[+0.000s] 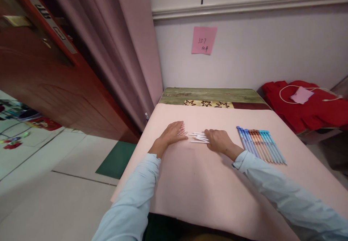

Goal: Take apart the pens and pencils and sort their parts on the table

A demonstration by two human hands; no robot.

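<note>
1. The left hand [174,132] lies palm down on the pale pink covered counter [195,183]. Its fingers are stretched out flat and slightly apart, and they clasp nothing.
2. A small heap of thin white plastic sticks [199,137] lies on the counter between the two hands, near its middle. The sticks lie mostly crosswise and are loosely bunched.
3. The left fingertips [182,130] end just beside the heap. A few pale slivers show under them, too small to make out.
4. The right hand [219,139] rests knuckles up at the right end of the heap, its fingers curled down toward the sticks. The back of the hand hides the fingertips, so I cannot tell whether they pinch a stick or only touch the heap.
5. A neat row of blue and orange pens [261,146] lies side by side on the counter, just right of the right hand and apart from it.
6. Both forearms wear light blue sleeves [274,186].
7. A pink sticky note [203,40] with handwriting hangs on the white wall behind the counter.
8. A red cloth [307,110] to the right carries a white cable [288,88].
</note>
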